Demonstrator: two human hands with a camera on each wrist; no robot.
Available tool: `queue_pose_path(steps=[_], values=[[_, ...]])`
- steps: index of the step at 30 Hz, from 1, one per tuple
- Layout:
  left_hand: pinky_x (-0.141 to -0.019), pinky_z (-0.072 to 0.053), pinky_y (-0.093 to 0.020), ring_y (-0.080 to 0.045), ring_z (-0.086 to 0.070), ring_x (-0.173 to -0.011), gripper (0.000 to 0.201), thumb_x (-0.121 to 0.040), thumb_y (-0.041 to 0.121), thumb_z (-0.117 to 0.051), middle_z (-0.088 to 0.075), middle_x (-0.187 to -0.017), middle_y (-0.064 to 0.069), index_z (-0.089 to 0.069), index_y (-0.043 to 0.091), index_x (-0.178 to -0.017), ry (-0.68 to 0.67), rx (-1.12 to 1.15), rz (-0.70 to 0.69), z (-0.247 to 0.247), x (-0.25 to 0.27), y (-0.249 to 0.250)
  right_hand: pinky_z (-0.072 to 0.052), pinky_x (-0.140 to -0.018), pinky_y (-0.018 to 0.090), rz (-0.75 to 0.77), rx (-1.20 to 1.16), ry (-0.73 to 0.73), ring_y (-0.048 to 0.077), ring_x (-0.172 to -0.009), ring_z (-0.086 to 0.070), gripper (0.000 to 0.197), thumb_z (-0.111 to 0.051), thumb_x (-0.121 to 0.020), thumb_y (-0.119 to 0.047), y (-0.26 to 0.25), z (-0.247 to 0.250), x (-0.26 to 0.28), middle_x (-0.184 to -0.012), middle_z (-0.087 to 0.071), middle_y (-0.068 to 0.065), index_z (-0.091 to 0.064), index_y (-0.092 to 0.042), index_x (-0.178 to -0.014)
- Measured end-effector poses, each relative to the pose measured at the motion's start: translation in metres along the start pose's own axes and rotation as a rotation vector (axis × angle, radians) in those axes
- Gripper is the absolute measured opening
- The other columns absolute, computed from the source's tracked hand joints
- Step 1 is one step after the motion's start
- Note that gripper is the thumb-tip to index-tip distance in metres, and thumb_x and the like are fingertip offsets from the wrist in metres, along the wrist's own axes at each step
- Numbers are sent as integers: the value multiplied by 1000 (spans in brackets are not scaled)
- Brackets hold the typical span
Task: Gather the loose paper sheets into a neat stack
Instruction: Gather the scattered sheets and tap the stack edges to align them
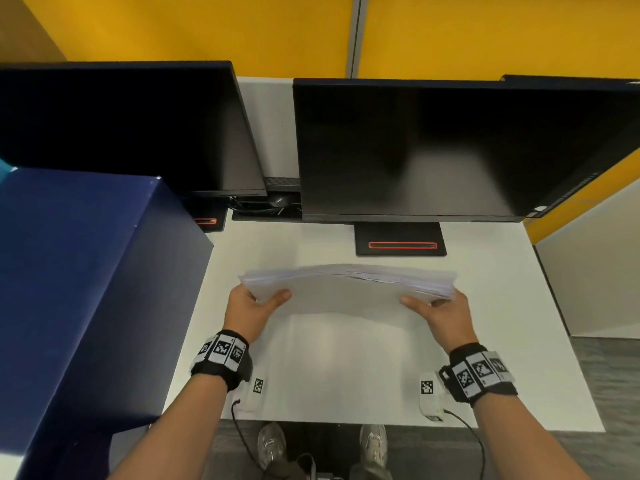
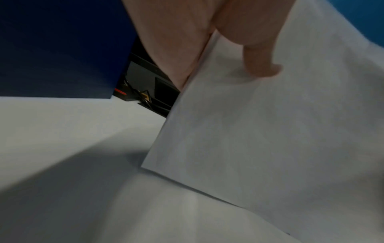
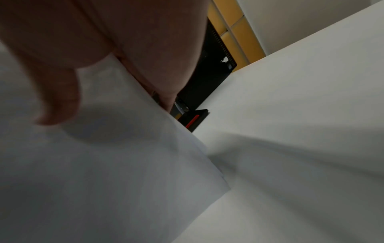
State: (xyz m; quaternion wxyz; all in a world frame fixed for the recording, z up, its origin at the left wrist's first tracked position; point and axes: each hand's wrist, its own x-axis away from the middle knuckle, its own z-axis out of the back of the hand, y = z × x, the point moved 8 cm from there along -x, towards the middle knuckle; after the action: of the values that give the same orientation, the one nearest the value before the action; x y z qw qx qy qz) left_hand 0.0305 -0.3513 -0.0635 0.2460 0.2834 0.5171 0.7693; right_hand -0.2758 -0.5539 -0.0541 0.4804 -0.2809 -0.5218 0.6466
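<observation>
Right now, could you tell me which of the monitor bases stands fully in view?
The right monitor's base, just beyond the paper stack; the left monitor's base is mostly hidden behind the dark blue box.

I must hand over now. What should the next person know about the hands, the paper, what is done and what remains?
Left hand: grips the left end of the paper stack, thumb on the near face.
Right hand: grips the right end the same way.
The stack is held on edge above the white desk, in front of the right monitor; a blue box stands to the left.
Done: the sheets are gathered in one bundle.
Left: the top edges are still uneven; square them, then lay the stack flat.
</observation>
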Motion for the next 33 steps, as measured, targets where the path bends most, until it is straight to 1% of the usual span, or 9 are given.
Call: queue_pose_path(steps=[6, 11, 15, 17, 21, 25, 28, 31, 33], values=[[-66, -46, -2, 14, -65, -71, 15, -81, 13, -78, -69, -71, 25, -72, 17, -94, 76, -16, -109, 12, 0, 23, -49, -67, 6, 70, -47, 67, -10, -68, -67, 25, -83, -75, -7, -17, 11, -4, -70, -73, -26, -71, -28, -81], [-76, -50, -9, 0, -66, -94, 38, -75, 14, -83, -68, -101, 14, -67, 19, -109, 75, 51, -89, 5, 7, 15, -51, -80, 20, -5, -96, 32, -2, -81, -67, 26, -85, -74, -25, -4, 4, 7, -91, -74, -12, -69, -25, -95], [-78, -51, -20, -22, -63, -96, 21, -94, 25, -61, -68, -103, -7, -63, 10, -109, 213, 278, -113, 7, 15, 27, -46, -85, 22, 42, -298, 160, 9, -93, -64, 36, -65, -76, -48, -18, 9, 12, -96, -71, -3, -68, -17, -94], [-82, -53, -28, -22, -66, -94, 18, -93, 28, -64, -71, -101, -8, -65, 14, -105, 289, 340, -51, 7, 15, 26, -46, -89, 29, 16, -309, 223, 18, -94, -66, 29, -66, -80, -45, -20, 10, 10, -93, -74, 2, -69, -17, -89], [-75, -49, -8, -2, -67, -87, 21, -93, 18, -63, -71, -99, -8, -63, 8, -111, 296, 352, -73, 6, 13, 35, -50, -87, 36, 32, -255, 285, 35, -97, -66, 15, -67, -86, -11, -27, 12, 5, -88, -72, 8, -70, -22, -76], [-76, -55, -21, -5, -66, -82, 20, -85, 30, -74, -69, -90, 5, -66, 20, -101, 306, 252, -54, 2, 12, 34, -49, -96, 42, 19, -267, 331, 20, -86, -64, 9, -65, -90, -21, -30, 11, 1, -82, -70, 2, -68, -20, -81], [-81, -58, -29, -10, -66, -84, 22, -86, 20, -73, -70, -92, 4, -65, 18, -106, 320, 260, -18, 4, 9, 33, -47, -92, 37, 91, -299, 186, 23, -94, -63, 28, -65, -84, -43, -26, 8, -4, -92, -70, 7, -65, -24, -104], [-77, -58, -22, -13, -66, -94, 67, -77, -14, -69, -68, -108, 1, -49, 19, -131, 134, 232, -55, 2, -2, 30, -51, -92, 28, 125, -191, -77, 18, -113, -59, 70, -69, -68, -9, -11, 8, -10, -118, -66, 9, -49, -17, -134], [-78, -58, -26, -16, -64, -98, 92, -64, -19, -77, -64, -117, 1, -43, 25, -137, 12, 174, -50, -3, -10, 21, -49, -97, 27, 99, -111, -200, 12, -123, -56, 87, -80, -60, 6, 1, 4, -12, -128, -62, 3, -46, -18, -136]])
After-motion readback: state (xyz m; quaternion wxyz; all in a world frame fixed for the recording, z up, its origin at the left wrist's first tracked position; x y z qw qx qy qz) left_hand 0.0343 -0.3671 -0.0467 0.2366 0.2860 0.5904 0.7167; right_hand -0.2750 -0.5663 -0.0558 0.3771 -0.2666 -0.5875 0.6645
